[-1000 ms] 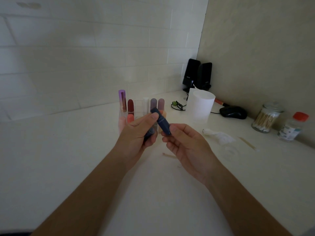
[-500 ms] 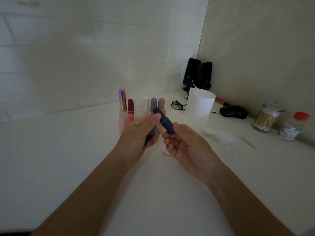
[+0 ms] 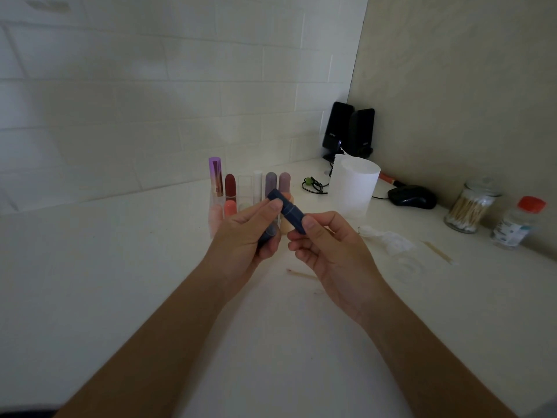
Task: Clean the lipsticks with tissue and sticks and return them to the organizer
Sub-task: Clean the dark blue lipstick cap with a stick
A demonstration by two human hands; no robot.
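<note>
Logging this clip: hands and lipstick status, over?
Left hand grips dark piece, thumb on navy lipstick tube. Right hand pinches tube. Organizer behind, nothing between.

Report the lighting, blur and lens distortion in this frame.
Head view: dim, even light, no glare; wall tiles bow toward the left edge; the dark blue lipstick, held by left hand and right hand, is sharp; the clear organizer barely shows against the white counter.

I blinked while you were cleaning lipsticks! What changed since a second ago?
Hardly anything. The right hand slid its thumb slightly up the lower end of the dark blue lipstick, which it pinches; the left hand kept pinching the upper end. Nothing was let go. The organizer, tissue and loose stick stayed put.
</note>
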